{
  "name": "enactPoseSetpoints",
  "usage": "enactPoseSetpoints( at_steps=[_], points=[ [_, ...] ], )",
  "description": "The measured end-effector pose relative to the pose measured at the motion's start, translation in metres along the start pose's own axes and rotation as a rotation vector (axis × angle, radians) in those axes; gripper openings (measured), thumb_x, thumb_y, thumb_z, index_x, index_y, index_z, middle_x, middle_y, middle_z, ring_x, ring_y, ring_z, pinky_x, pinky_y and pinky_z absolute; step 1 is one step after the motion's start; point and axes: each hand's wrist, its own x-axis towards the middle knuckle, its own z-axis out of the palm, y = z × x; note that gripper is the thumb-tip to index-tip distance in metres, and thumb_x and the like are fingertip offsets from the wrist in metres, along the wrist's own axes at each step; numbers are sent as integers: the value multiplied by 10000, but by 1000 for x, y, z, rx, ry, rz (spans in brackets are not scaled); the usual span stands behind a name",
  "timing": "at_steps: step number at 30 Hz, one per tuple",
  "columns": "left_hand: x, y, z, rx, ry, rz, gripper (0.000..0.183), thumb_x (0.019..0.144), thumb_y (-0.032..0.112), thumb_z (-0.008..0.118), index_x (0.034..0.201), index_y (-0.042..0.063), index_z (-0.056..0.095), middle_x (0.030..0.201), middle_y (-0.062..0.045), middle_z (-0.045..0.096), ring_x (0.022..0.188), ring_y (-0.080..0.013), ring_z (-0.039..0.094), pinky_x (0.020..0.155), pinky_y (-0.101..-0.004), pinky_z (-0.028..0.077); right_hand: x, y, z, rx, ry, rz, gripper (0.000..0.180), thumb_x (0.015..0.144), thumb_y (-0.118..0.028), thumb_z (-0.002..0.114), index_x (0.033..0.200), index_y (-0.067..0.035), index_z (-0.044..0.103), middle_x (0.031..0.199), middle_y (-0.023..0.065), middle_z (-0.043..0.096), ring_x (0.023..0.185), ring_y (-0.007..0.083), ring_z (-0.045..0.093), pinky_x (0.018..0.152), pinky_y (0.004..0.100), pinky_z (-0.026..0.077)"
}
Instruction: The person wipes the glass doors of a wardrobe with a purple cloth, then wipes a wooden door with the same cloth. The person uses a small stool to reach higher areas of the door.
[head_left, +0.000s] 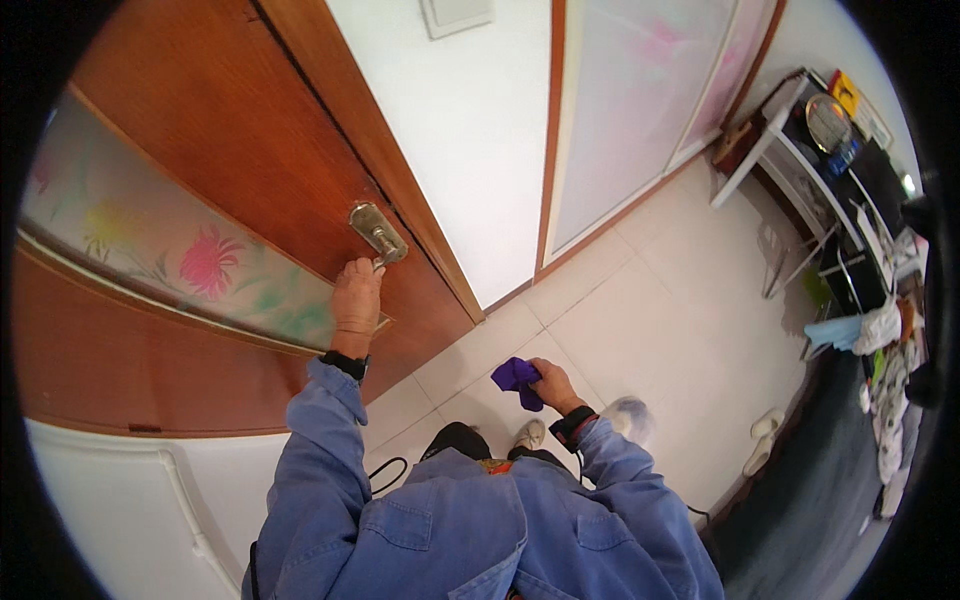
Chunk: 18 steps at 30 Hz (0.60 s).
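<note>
My left hand (357, 300) is closed around the lever handle (385, 244) of a brown wooden door (300, 187). The lever's metal backplate (367, 220) shows just above my fingers. A frosted glass panel (150, 232) painted with pink and yellow flowers runs along the door. In my right hand (556, 386) is a bunched purple cloth (517, 381), held in front of my body above the tiled floor. Part of the cloth hangs below my fingers.
White wall (457, 150) and a frosted sliding panel (637, 112) stand beyond the door frame (405, 161). At the right are a cluttered desk (814, 165), clothes (889, 420) and a pair of pale shoes (763, 442) on the tiles (622, 322). A white pipe (180, 487) runs at lower left.
</note>
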Motion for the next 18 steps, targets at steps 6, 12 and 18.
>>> enactPoseSetpoints(
  at_steps=[6, 12, 18],
  points=[
    [-5, 6, 1, -78, 82, -19, 257, 913, 232, 711, 930, 60, 521, 905, -162, 602, 830, -380, 618, 720, -465, 523, 58, -97, -40, 362, 110, -187, 415, 824, 54, 658, 1223, -60, 658, 1070, 138, 725, 982, 273, 707, 878, 367, 558],
    [-7, 6, 5, -125, 84, -64, 235, 905, 226, 711, 910, 70, 535, 873, -141, 595, 808, -357, 631, 718, -442, 536, 125, -262, -131, 217, 505, -737, 533, 786, 125, 639, 1287, -56, 632, 1217, 168, 656, 1140, 352, 632, 970, 400, 519],
    [-9, 2, 10, -23, 155, -29, 151, 843, 169, 677, 892, 95, 555, 852, -106, 594, 734, -289, 647, 628, -388, 548, 209, -393, -135, -202, 734, -1170, 429, 777, -37, 719, 1205, -57, 693, 1193, 204, 613, 1059, 392, 611, 891, 458, 514]
  ],
)
